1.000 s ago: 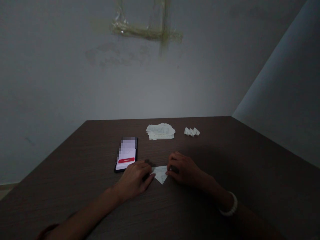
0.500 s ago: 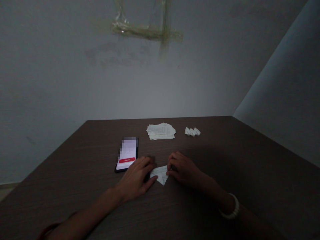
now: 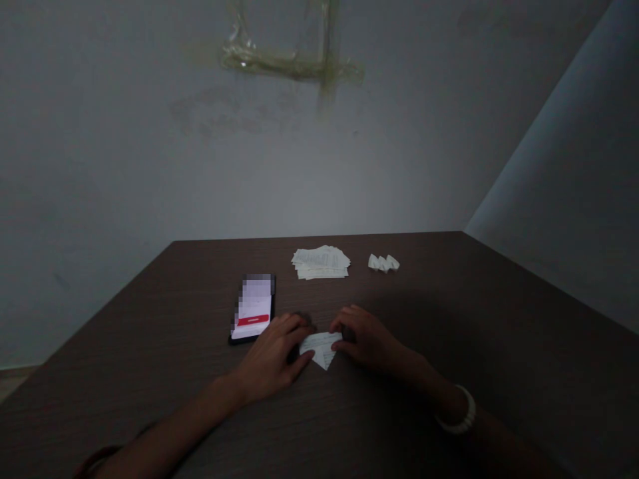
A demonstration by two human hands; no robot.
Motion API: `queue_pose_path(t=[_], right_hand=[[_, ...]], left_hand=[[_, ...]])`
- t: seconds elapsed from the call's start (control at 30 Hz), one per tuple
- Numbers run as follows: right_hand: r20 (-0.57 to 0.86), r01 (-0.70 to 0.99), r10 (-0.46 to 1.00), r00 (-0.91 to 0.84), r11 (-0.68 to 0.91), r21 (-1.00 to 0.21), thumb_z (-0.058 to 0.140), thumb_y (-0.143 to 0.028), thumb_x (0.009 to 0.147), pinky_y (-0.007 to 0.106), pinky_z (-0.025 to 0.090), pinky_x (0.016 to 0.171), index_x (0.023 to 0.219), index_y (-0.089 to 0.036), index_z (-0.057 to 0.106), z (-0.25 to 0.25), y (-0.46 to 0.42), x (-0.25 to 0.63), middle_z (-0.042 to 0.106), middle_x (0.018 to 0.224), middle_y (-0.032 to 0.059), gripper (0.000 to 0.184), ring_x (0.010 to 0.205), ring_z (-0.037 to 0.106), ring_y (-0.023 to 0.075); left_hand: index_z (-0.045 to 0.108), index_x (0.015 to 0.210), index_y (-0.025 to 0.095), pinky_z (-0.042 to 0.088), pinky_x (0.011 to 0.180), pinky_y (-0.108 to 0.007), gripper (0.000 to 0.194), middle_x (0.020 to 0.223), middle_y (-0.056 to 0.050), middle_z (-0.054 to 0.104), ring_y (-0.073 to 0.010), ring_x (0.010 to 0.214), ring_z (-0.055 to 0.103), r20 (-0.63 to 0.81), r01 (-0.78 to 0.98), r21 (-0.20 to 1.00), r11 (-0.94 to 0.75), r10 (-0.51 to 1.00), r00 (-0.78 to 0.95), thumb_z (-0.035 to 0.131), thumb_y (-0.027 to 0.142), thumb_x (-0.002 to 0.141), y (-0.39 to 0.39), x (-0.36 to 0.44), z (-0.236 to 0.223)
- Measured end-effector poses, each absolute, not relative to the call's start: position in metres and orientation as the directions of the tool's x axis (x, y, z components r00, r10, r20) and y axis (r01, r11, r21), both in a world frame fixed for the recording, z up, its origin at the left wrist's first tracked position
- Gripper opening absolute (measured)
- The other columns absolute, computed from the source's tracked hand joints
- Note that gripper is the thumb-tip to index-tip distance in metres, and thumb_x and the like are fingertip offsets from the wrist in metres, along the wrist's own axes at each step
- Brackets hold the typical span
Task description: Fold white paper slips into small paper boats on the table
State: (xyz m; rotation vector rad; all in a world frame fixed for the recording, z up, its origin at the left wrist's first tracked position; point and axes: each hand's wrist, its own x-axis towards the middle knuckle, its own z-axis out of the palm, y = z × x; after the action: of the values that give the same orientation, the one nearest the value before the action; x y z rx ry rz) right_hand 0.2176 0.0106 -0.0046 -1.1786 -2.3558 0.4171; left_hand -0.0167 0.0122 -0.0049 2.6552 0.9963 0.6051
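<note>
A small folded slip of white paper (image 3: 322, 350), roughly triangular with its point toward me, lies on the dark wood-grain table (image 3: 439, 299). My left hand (image 3: 272, 356) holds its left end between the fingers, and my right hand (image 3: 364, 339) grips its right end with the fingertips. A black smartphone (image 3: 252, 309) with a lit screen lies just beyond my left hand, its upper screen blurred out. Part of the slip is hidden under my fingers.
Farther back on the table are a loose stack of paper slips (image 3: 320, 263) and a small row of folded paper pieces (image 3: 383, 263). The table's far edge meets a grey wall with old yellowed tape (image 3: 289, 63). A white bead bracelet (image 3: 462, 412) circles my right wrist.
My right hand has shifted left, further over the slip. The slip's right end now reaches further right and sits slightly tilted. My left hand has barely moved.
</note>
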Motion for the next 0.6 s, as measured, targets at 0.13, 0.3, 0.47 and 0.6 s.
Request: queue_pose_path(t=[0.13, 0.3, 0.47, 0.6], right_hand=[[0.274, 0.650, 0.812, -0.516, 0.579, -0.491, 0.073, -0.015, 0.075, 0.030, 0.040, 0.076, 0.104, -0.018, 0.059, -0.0077, 0.0109, 0.2178, 0.061, 0.087, 0.0012, 0.033, 0.081, 0.053, 0.0167], [0.266, 0.653, 0.795, -0.545, 0.602, -0.461, 0.072, -0.019, 0.078, 0.030, 0.041, 0.076, 0.104, -0.018, 0.063, -0.0114, 0.0127, 0.2201, 0.061, 0.087, 0.0027, 0.028, 0.085, 0.052, 0.0181], [0.271, 0.649, 0.782, -0.561, 0.619, -0.443, 0.071, -0.020, 0.079, 0.029, 0.041, 0.078, 0.090, -0.018, 0.066, -0.0093, 0.0117, 0.2206, 0.061, 0.093, 0.0046, 0.012, 0.091, 0.053, 0.0185], [0.317, 0.633, 0.765, -0.561, 0.643, -0.431, 0.070, -0.018, 0.080, 0.028, 0.040, 0.072, 0.086, -0.018, 0.064, -0.0071, 0.0101, 0.2193, 0.063, 0.083, 0.0019, 0.008, 0.082, 0.053, 0.0165]], left_hand=[[0.060, 0.105, 0.019, 0.043, 0.088, -0.039, 0.022, 0.108, -0.007, 0.056, -0.0243, 0.100, 0.052, 0.291, 0.558, 0.404, -0.725, 0.680, 0.673, 0.059, 0.021, 0.083, 0.0133, -0.0150, -0.0035], [0.058, 0.095, 0.019, 0.043, 0.081, -0.037, 0.013, 0.097, -0.005, 0.058, -0.0221, 0.090, 0.053, 0.286, 0.523, 0.484, -0.702, 0.691, 0.664, 0.058, 0.017, 0.082, 0.0119, -0.0128, -0.0027], [0.057, 0.091, 0.019, 0.044, 0.072, -0.033, 0.013, 0.087, -0.003, 0.058, -0.0205, 0.082, 0.054, 0.250, 0.532, 0.566, -0.630, 0.746, 0.617, 0.060, 0.015, 0.079, 0.0093, -0.0110, -0.0040], [0.058, 0.093, 0.018, 0.046, 0.075, -0.033, 0.014, 0.090, -0.003, 0.061, -0.0193, 0.083, 0.057, 0.302, 0.474, 0.632, -0.613, 0.758, 0.578, 0.059, 0.014, 0.080, 0.0102, -0.0098, -0.0029]])
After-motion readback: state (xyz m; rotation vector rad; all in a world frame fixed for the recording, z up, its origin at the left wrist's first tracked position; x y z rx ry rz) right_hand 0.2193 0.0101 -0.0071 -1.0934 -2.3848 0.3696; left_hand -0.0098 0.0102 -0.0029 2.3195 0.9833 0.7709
